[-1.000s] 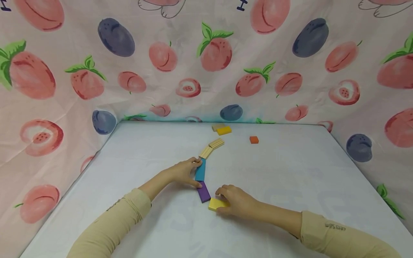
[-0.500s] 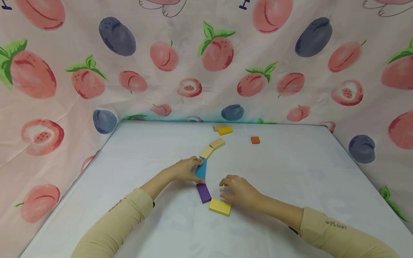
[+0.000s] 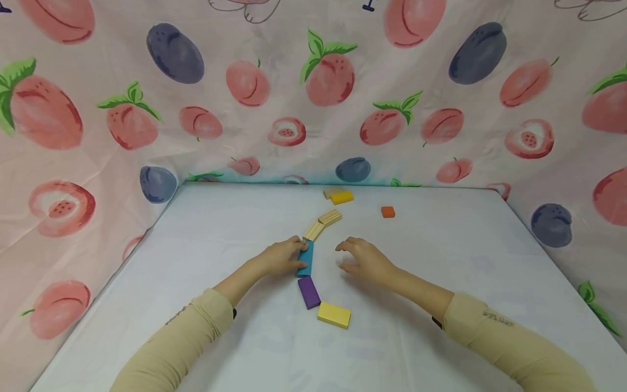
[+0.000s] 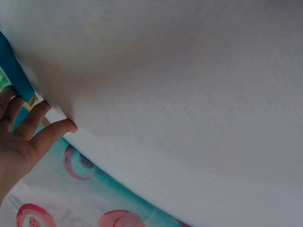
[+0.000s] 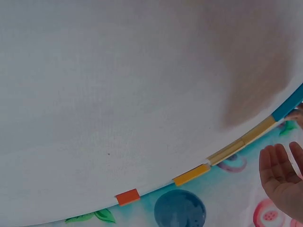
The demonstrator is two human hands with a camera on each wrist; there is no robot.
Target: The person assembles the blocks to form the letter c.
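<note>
My left hand [image 3: 284,257] is at the blue block [image 3: 306,261], with a finger at its far end and the thumb on its lower part. The left wrist view shows the fingers beside the blue block's end [image 4: 14,68]. My right hand [image 3: 367,261] hovers to the right of the blue block with loosely bent fingers and holds nothing. A purple block [image 3: 309,293] lies just below the blue one, and a yellow block [image 3: 334,315] adjoins its lower corner. Beyond the blue block, two ridged pale wooden blocks [image 3: 314,231] continue the curved row.
Farther back lie an orange-yellow block [image 3: 342,197] and a pale block [image 3: 331,193] beside it. An orange-red block [image 3: 388,212] sits apart to their right. A white cloth covers the table [image 3: 441,305], and a fruit-print curtain [image 3: 294,65] hangs around it.
My right hand has let go of the yellow block and moved away from me. My left thumb has shifted from the purple block onto the blue block.
</note>
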